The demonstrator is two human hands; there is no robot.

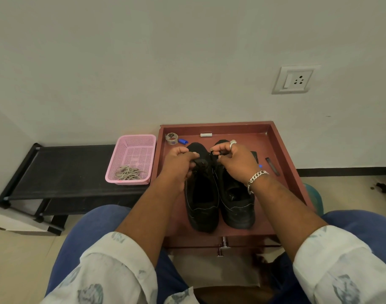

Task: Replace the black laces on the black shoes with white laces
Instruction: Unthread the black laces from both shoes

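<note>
Two black shoes stand side by side in a red-brown tray (pixel 282 150), toes toward the wall: the left shoe (pixel 201 200) and the right shoe (pixel 235 200). My left hand (pixel 178 161) grips the lacing area of the left shoe, fingers curled over its black lace. My right hand (pixel 233 159), with a ring and a chain bracelet, pinches a black lace (pixel 214 153) between the two shoes. Which shoe that lace belongs to is unclear. Pale laces (pixel 129 173) lie bundled in a pink basket (pixel 132 145) to the left.
The basket sits on a low black rack (pixel 62 170) against the wall. In the tray lie a tape roll (pixel 171 138), a blue cap (pixel 182 141), a small white piece (pixel 206 134) and a dark stick (pixel 272 166). My knees flank the tray's near edge.
</note>
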